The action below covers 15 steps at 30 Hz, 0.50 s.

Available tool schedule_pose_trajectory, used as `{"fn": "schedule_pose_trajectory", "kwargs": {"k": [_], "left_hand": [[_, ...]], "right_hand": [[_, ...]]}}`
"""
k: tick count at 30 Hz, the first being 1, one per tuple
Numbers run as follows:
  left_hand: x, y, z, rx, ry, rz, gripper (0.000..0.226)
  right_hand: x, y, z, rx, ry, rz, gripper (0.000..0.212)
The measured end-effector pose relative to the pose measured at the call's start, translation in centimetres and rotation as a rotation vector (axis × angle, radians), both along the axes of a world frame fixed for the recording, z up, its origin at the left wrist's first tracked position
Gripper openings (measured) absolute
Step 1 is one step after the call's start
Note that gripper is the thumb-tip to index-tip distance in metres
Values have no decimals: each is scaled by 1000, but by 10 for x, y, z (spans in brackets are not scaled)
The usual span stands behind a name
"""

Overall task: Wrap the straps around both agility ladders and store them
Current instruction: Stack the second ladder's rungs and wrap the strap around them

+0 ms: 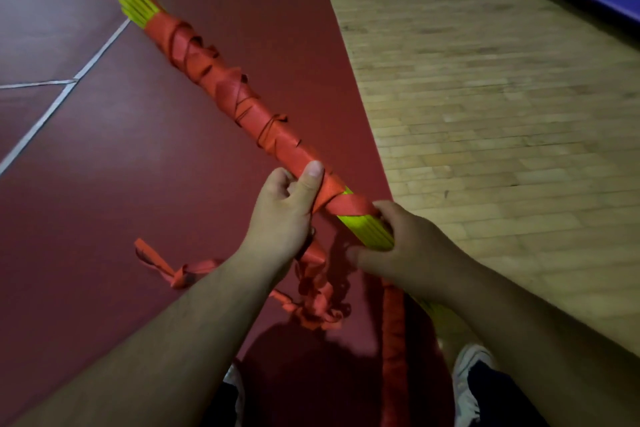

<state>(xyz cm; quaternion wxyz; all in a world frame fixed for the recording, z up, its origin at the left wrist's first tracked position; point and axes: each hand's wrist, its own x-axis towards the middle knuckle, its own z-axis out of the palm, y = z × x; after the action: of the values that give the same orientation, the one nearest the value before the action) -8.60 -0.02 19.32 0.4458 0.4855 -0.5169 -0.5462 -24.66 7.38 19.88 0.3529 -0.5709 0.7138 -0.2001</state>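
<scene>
The near end of the agility ladder bundle point(221, 80) is hidden under the right hand point(408, 246), whose fingers curl round its yellow rungs. A second orange-wrapped length point(394, 329) is mostly covered by that forearm. The bundle is held above the red floor point(104, 201), with its long axis running from frame centre to upper left, where the rung tips fan out. The left hand point(284, 215) grips its wrapped middle, thumb on top. Loose orange strap point(311, 302) trails below.

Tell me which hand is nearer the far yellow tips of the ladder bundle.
Left. The left hand grips the wrapped bundle partway toward the far yellow tips; the right hand holds its near end, farther back.
</scene>
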Motion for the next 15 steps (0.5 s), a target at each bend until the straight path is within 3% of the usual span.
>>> {"fn": "schedule_pose_trajectory", "kwargs": {"k": [2,7,12,15], "left_hand": [[-2,2,2,-22,0,2,43],[9,-7,10,-162,-151,-237,36],[19,-15,-2,-272,-361,-194,34],[20,-17,-2,-200,-411,-279,40]], "right_hand": [[5,2,-5,-56,116,3,65],[-2,-5,-8,-198,192,-173,36],[-2,-6,-11,-172,96,-228,29],[-4,-5,-14,-148,85,-223,29]]}}
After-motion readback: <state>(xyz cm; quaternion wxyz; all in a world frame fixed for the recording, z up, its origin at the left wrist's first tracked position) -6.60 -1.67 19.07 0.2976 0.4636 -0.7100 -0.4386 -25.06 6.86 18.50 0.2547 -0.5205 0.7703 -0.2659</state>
